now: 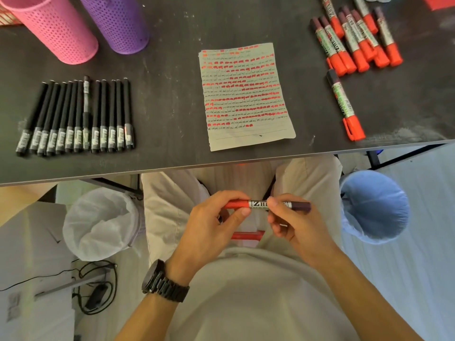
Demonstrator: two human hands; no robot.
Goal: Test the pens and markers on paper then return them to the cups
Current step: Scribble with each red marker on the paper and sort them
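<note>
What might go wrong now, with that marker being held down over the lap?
1. The left hand and right hand grip the marker above pale trousers, off the table; uncapped there, it may stain them or drop.
2. The paper is almost full, with only a bottom strip bare.
3. The lone marker near the table edge might roll off.

One head-worn camera looks forward and steeply down — close over the left hand (213,219) and right hand (294,223), table (167,99) beyond.
</note>
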